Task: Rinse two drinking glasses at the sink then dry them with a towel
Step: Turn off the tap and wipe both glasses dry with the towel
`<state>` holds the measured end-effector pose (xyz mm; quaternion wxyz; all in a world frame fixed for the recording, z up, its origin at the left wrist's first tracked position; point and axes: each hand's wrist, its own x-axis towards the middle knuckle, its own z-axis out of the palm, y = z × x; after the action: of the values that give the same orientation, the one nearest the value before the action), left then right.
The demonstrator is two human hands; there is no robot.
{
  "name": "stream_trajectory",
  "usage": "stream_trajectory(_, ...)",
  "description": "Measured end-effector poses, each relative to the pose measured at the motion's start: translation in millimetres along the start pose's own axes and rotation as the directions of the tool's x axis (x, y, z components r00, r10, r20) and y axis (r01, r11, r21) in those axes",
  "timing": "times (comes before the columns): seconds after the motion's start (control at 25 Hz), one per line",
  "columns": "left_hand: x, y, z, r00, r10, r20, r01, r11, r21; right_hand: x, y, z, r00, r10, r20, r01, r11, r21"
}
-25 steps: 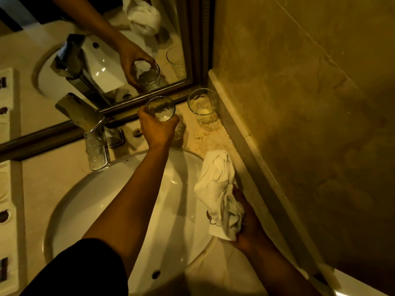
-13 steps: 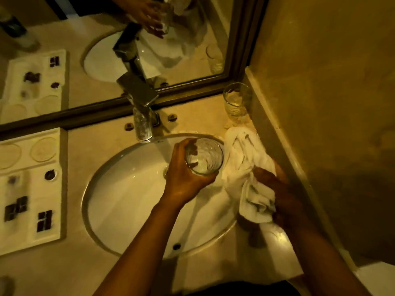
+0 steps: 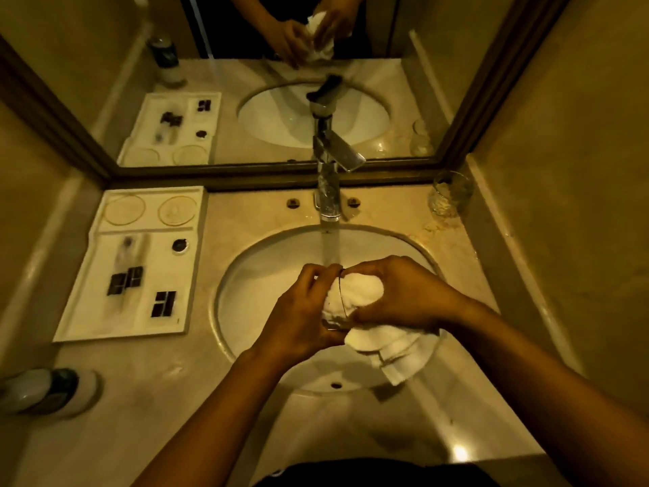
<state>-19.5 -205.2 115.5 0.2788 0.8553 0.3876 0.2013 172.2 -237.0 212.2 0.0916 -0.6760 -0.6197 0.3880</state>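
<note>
Half a second ago the white towel (image 3: pixel 365 293) was hanging beside the glass (image 3: pixel 333 311), held apart from it by the right hand (image 3: pixel 404 297); now it is sitting stuffed into the glass's mouth, and both hands are meeting over the middle of the sink basin (image 3: pixel 267 272). The view is also taking in more of the tabletop (image 3: pixel 246 212) than before.

The left hand (image 3: pixel 302 321) is wrapping its grip around the glass from the left, fingers curled over the rim side and thumb beneath, holding it tilted on its side. The right hand is pinching a bunch of towel with its grip pressed together and pushing it inside the glass, while the loose towel end is hanging below the right wrist over the basin's front right edge. Both forearms are reaching in from the bottom, angled toward each other.

Water is running from the faucet (image 3: pixel 330 191) in a stream landing just behind the hands. The second glass (image 3: pixel 449 198) is standing upright in the back right corner of the tabletop, close to the mirror frame (image 3: pixel 246 177) and the side wall, well apart from the hands. A white amenity tray (image 3: pixel 147 332) is lying left of the basin, and a dark-capped bottle (image 3: pixel 49 391) is lying at the front left. The basin's left half is lying open beside the hands.
</note>
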Motion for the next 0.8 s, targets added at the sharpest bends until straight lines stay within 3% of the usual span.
stream_trajectory(0.08, -8, -7, -12, 0.999, -0.012, 0.045, 0.01, 0.998, 0.063, 6, -2, 8, 0.998, 0.022, 0.06, -0.032, 0.986, 0.161)
stream_trajectory(0.16, -18, -10, -24, 0.99, -0.069, 0.127, 0.059, 0.995, 0.077, 8, -3, 20, 0.994, -0.035, 0.102, 0.02, 0.989, 0.146)
stream_trajectory(0.36, -37, -16, -50, 0.923, -0.154, 0.353, 0.252, 0.935, -0.251, 2, -16, 39, 0.956, -0.208, 0.208, 0.213, 0.977, -0.002)
stream_trajectory(0.48, -44, -24, -54, 0.866, -0.156, 0.475, 0.346, 0.872, -0.346, -4, -24, 50, 0.93, -0.282, 0.235, 0.325, 0.93, -0.169)
stream_trajectory(0.56, -41, -28, -56, 0.842, -0.14, 0.52, 0.379, 0.84, -0.387, -10, -29, 53, 0.93, -0.32, 0.181, 0.361, 0.888, -0.284)
stream_trajectory(0.68, -31, -40, -58, 0.76, -0.109, 0.641, 0.504, 0.72, -0.476, -15, -32, 56, 0.907, -0.409, 0.101, 0.415, 0.828, -0.377)
stream_trajectory(0.8, -14, -43, -57, 0.61, 0.005, 0.792, 0.675, 0.52, -0.523, -18, -23, 62, 0.932, -0.359, 0.044, 0.359, 0.905, -0.228)
